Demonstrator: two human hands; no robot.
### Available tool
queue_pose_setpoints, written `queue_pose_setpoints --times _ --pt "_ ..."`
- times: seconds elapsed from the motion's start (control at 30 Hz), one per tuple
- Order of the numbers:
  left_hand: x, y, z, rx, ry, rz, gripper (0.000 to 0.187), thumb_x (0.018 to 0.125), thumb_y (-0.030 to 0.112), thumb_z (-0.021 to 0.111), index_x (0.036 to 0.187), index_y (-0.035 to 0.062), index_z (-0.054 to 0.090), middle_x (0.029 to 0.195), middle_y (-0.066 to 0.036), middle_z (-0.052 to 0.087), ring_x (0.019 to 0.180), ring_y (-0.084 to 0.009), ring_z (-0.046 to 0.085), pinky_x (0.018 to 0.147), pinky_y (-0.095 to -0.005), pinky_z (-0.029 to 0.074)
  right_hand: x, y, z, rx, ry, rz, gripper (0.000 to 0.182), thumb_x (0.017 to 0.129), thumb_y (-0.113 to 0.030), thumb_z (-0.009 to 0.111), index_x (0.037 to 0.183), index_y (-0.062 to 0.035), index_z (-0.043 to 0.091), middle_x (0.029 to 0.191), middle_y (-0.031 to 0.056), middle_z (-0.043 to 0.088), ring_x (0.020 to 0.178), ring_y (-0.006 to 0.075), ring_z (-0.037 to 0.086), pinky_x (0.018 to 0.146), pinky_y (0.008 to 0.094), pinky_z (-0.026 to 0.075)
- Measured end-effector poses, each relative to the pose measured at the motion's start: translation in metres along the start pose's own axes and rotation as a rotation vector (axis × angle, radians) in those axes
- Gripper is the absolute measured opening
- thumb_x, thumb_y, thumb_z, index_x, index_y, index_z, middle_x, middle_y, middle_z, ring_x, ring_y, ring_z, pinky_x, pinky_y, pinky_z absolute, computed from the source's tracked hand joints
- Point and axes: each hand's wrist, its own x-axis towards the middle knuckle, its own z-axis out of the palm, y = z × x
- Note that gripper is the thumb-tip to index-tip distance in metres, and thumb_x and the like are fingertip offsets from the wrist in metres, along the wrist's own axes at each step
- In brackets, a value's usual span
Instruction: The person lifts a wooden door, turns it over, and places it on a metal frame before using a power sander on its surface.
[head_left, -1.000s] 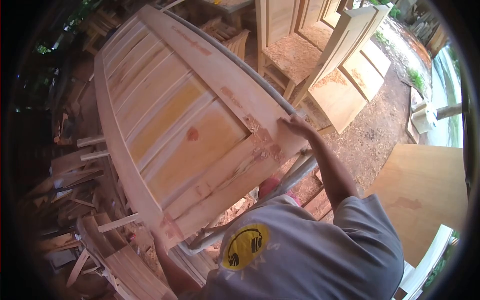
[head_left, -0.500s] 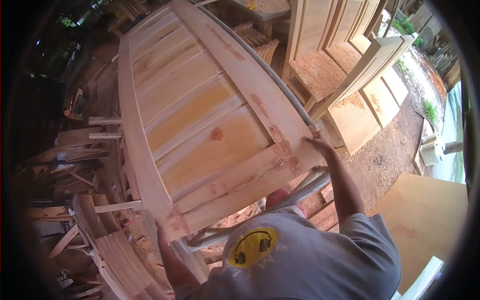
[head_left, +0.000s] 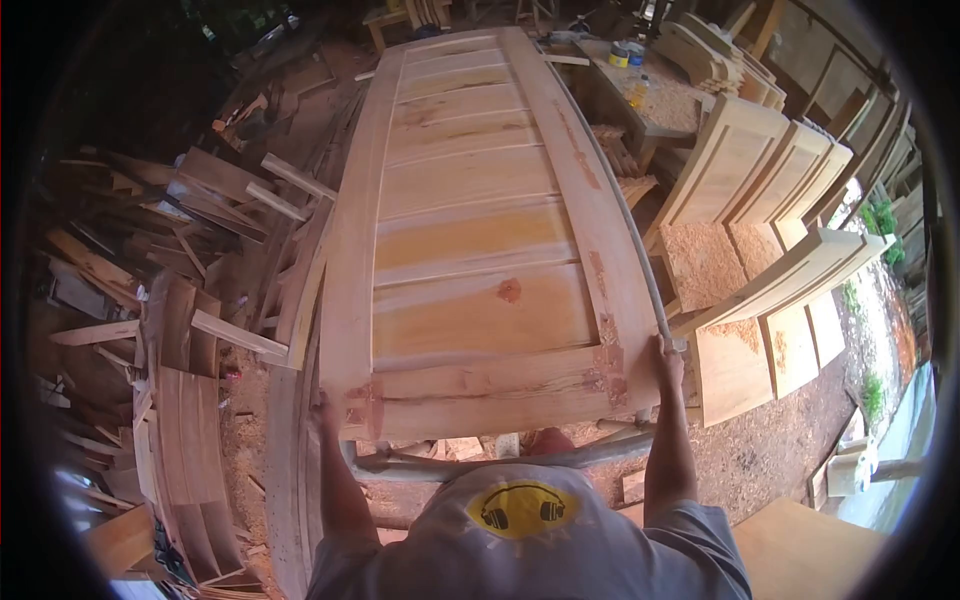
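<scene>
A long panelled wooden door (head_left: pixel 455 392) lies flat in front of me, its near end close to my body. Reddish-brown filler patches mark its near corners and right stile, and a round reddish spot sits on the nearest panel. At the near left corner my left hand (head_left: pixel 323 412) grips the door's edge, with most of its fingers hidden. My right hand (head_left: pixel 668 365) is closed round the right edge near the other corner. Beneath the door, a rounded pole support (head_left: pixel 600 452) shows in part.
Offcuts and boards (head_left: pixel 190 215) are heaped at left, beside stacked curved boards (head_left: pixel 190 430). More panelled doors (head_left: pixel 725 165) stand at right, strewn with shavings. A workbench (head_left: pixel 650 110) with small tubs stands behind. A flat sheet (head_left: pixel 800 550) lies at lower right.
My view has turned, so the door now appears straighter and more central. Both hands remain at the door's near corners.
</scene>
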Motion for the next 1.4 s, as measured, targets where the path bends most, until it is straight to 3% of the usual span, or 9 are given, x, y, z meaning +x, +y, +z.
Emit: queue_pose_setpoints --times 0.27,0.5,0.63,0.73,0.8,0.9,1.0,1.2,1.4 --pt "-0.060 -0.010 0.009 0.001 0.463 0.256 0.058 0.088 0.045 0.056 0.122 -0.0012 0.051 0.123 -0.018 0.055 0.118 -0.0354 0.052 0.098 -0.0472 0.040 0.028 0.025 0.016 -0.020 0.033 -0.073 0.090 0.088 -0.074 0.033 0.103 0.0077 0.067 0.100 0.0327 0.064 0.102 0.0452 0.061 0.091 0.0526 0.046" --pt "-0.161 -0.146 0.090 -0.066 0.483 0.176 0.047 0.084 0.035 0.063 0.113 -0.0004 0.056 0.127 -0.017 0.050 0.122 -0.0336 0.046 0.103 -0.0470 0.034 0.042 0.029 0.019 -0.016 -0.029 -0.131 0.096 0.084 -0.080 0.035 0.106 0.0089 0.066 0.108 0.0321 0.064 0.107 0.0448 0.060 0.093 0.0513 0.046" --pt "-0.230 -0.259 0.148 -0.055 -0.054 -0.016 0.052 0.088 0.043 0.058 0.116 -0.0003 0.060 0.125 -0.019 0.058 0.118 -0.0343 0.054 0.100 -0.0475 0.042 0.020 0.016 0.010 -0.036 0.041 -0.177 0.091 0.086 -0.077 0.034 0.111 0.0059 0.064 0.107 0.0310 0.064 0.105 0.0455 0.060 0.091 0.0519 0.047" --pt "-0.261 -0.350 0.193 -0.184 -0.899 -0.159 0.063 0.086 0.055 0.058 0.105 -0.0041 0.069 0.108 -0.024 0.068 0.102 -0.0323 0.067 0.089 -0.0434 0.051 0.028 0.026 0.014 -0.057 -0.038 -0.178 0.095 0.088 -0.076 0.028 0.113 0.0091 0.062 0.108 0.0332 0.063 0.105 0.0438 0.061 0.089 0.0523 0.048" --pt "-0.289 -0.392 0.216 -0.064 -0.896 -0.098 0.057 0.089 0.051 0.058 0.092 -0.0052 0.069 0.089 -0.018 0.072 0.079 -0.0275 0.072 0.068 -0.0421 0.058 0.022 0.027 0.020 -0.146 0.295 -0.282 0.070 0.091 -0.061 0.045 0.113 0.0030 0.060 0.105 0.0269 0.064 0.101 0.0418 0.061 0.081 0.0514 0.051" --pt "-0.312 -0.436 0.252 -0.016 -0.480 -0.057 0.057 0.091 0.050 0.055 0.083 -0.0049 0.070 0.078 -0.016 0.072 0.073 -0.0262 0.072 0.066 -0.0390 0.059 -0.022 0.016 0.030 -0.293 0.682 -0.636 0.035 0.086 -0.034 0.065 0.101 -0.0026 0.062 0.097 0.0162 0.060 0.094 0.0355 0.057 0.076 0.0510 0.049" --pt "-0.299 -0.434 0.245 -0.319 -0.601 -0.309 0.055 0.087 0.051 0.058 0.086 -0.0018 0.073 0.082 -0.017 0.072 0.074 -0.0304 0.070 0.076 -0.0418 0.055 -0.081 -0.010 0.063 -0.119 0.526 -0.856 0.025 0.085 -0.027 0.064 0.095 -0.0037 0.063 0.102 0.0150 0.060 0.095 0.0349 0.058 0.082 0.0519 0.046" --pt "-0.214 -0.408 0.213 -0.420 -0.456 -0.034 0.052 0.087 0.049 0.059 0.082 -0.0019 0.071 0.075 -0.017 0.070 0.078 -0.0323 0.070 0.077 -0.0419 0.053 -0.267 -0.103 0.143 0.262 0.057 -1.517 0.007 0.079 -0.002 0.064 0.085 -0.0047 0.061 0.096 0.0141 0.061 0.097 0.0354 0.056 0.085 0.0463 0.045" --pt "-0.105 -0.420 0.138 -0.585 -0.291 -0.015 0.052 0.089 0.048 0.059 0.098 -0.0016 0.069 0.084 -0.019 0.071 0.082 -0.0319 0.070 0.078 -0.0428 0.052 -0.367 -0.217 0.229 0.331 -0.035 -1.460 0.007 0.079 -0.004 0.065 0.086 -0.0051 0.064 0.101 0.0137 0.063 0.101 0.0337 0.057 0.088 0.0448 0.046"
